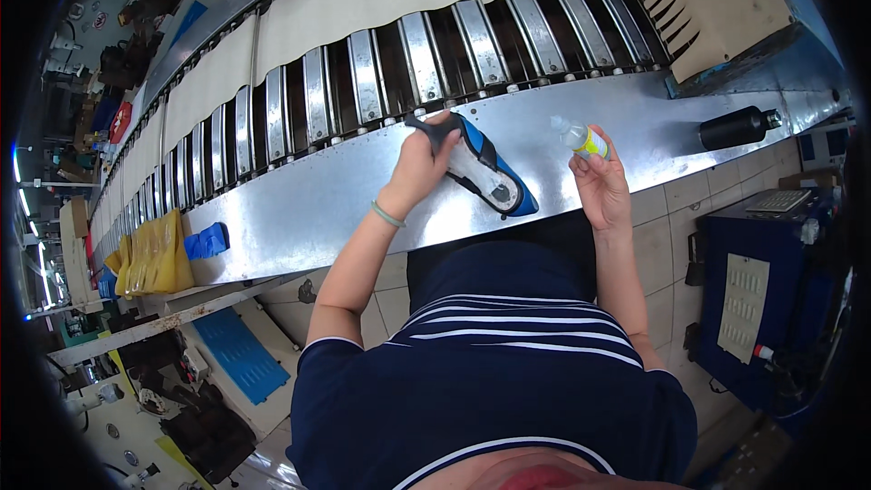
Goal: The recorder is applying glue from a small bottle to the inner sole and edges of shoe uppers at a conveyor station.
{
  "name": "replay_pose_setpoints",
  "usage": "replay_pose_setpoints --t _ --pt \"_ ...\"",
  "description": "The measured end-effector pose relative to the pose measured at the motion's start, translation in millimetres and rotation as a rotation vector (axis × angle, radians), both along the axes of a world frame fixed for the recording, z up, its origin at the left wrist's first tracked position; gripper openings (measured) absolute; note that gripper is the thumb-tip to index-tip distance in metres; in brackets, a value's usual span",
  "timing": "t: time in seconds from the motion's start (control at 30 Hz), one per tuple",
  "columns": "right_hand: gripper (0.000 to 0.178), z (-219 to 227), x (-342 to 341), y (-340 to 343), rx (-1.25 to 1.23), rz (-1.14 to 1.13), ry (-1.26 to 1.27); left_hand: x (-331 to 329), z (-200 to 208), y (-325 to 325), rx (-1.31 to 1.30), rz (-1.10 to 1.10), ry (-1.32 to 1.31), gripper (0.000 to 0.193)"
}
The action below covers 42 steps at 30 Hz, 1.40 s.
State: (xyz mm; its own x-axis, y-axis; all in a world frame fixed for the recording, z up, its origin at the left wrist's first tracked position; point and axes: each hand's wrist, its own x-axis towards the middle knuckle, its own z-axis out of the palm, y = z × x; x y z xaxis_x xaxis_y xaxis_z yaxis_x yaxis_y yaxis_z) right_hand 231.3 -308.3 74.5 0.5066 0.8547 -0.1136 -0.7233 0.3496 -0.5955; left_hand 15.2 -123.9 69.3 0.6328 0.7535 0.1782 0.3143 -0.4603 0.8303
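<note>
Navy shirt (508, 363) filled the foreground. Beyond it, the left hand (423, 165) was clamped on the dark upper-left end of a shoe (490, 163) at the metal bench (653, 109); its long axis slanted down rightward, blue tip toward the person. The right hand (602, 186) gripped a bottle (581, 139), nozzle up and left, its yellow label unreadably small.

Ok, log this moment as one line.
left hand: gripping blue-and-black shoe by its far end | right hand: holding small bottle with yellow label | black bottle: lying on metal ledge
</note>
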Motion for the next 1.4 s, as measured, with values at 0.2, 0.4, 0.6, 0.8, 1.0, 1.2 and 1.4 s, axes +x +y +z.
replay_pose_setpoints --t 0.2,0.4,0.6,0.8,1.0,1.2,1.4 --pt "0.046 -16.2 13.5 23.8 -0.024 0.205 -0.026 21.0 12.6 24.7 0.049 -0.157 0.274 0.026" --pt "0.037 -23.8 12.3 57.2 -0.212 0.253 -0.404 24.1 17.6 25.6 -0.021 -0.169 0.269 0.025" --pt "0.036 -22.8 5.1 69.7 -0.235 0.233 -0.615 24.5 21.8 23.1 -0.086 -0.146 0.271 0.026" --pt "0.036 -25.2 3.1 72.9 -0.229 0.245 -0.619 27.3 26.8 23.1 -0.083 -0.143 0.288 0.030" --pt "0.036 -32.8 0.3 77.1 -0.221 0.211 -0.661 29.0 25.9 24.8 -0.089 -0.145 0.276 0.032" --pt "0.036 -34.5 -2.1 78.3 -0.197 0.197 -0.661 26.4 21.4 28.0 -0.074 -0.151 0.238 0.033" --pt "0.037 -34.3 -3.2 77.7 -0.195 0.190 -0.724 24.8 14.0 30.6 -0.085 -0.143 0.267 0.034"
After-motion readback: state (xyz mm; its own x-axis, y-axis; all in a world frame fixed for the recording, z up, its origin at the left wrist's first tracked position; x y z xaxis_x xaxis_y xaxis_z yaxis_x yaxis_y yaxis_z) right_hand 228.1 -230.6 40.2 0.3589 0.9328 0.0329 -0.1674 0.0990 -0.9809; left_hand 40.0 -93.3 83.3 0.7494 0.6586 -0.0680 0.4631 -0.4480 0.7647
